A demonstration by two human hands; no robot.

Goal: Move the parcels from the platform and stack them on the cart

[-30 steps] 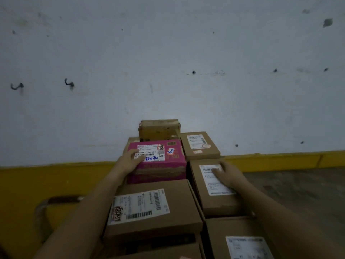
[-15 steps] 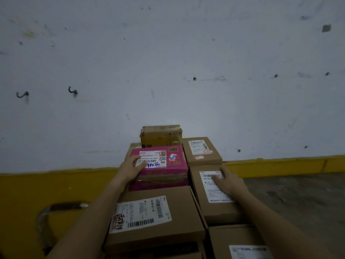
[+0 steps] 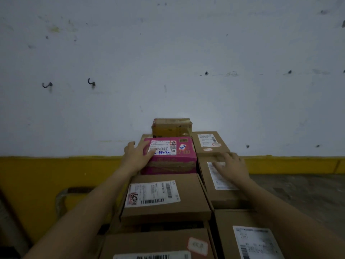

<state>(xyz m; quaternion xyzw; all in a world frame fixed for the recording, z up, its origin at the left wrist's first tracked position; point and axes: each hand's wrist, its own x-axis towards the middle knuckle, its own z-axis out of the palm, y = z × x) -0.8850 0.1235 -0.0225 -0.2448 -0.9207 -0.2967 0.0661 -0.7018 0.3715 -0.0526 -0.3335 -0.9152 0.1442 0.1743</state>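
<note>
Pink parcel [image 3: 173, 162] "68" — left hand [image 3: 136, 156] flat atop — right hand [image 3: 233, 165] flat on cardboard parcel [image 3: 224, 198].

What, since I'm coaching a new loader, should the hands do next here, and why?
Probably lift both hands away and turn for the next parcel. The left hand lies flat on the near left corner of the pink box, and the right hand lies flat on the brown box beside it. Neither has a grip, and both boxes look level and settled in the stack.

Left hand [image 3: 137, 157] and right hand [image 3: 233, 166] bare. Forearms [image 3: 89, 208] bare down to the frame's lower edge.
</note>
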